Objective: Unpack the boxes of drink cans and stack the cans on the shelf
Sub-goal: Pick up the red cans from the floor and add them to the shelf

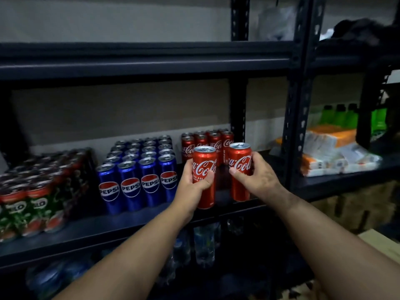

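Storeroom, dim; dark metal rack (303, 105) of slotted uprights against a pale wall, with a second bay adjoining on the right. Nearest: two bare forearms reaching up from the bottom edge toward the middle shelf (86, 232). Left hand (190, 187): grip closed round a red Coca-Cola can (204, 176), thumb across the label, can upright at the front edge of the shelf; whether its base rests on the board cannot be told. Right hand (263, 177): grip closed round a second red Coca-Cola can (240, 172), fingers curled on its right side, can upright, just beside the first with a narrow gap between them. Behind both: a block of standing Coca-Cola cans (207, 144), four across, toward the back of the shelf. Left of these: a block of blue Pepsi cans (140, 169), four across and several rows deep, reaching the front edge. Further left: a shrink-wrapped pack of green and red cans (39, 191), label blurred. Below the middle shelf: clear plastic bottles (204, 243), dark and indistinct. Lower right corner: the edge of a cardboard box (383, 243). Right bay, same level: stacked white and orange packets (333, 152), with green bottles (342, 116) behind them. Upper shelf: a pale plastic bag (275, 22), and a dark bundle (363, 29) on the right bay.
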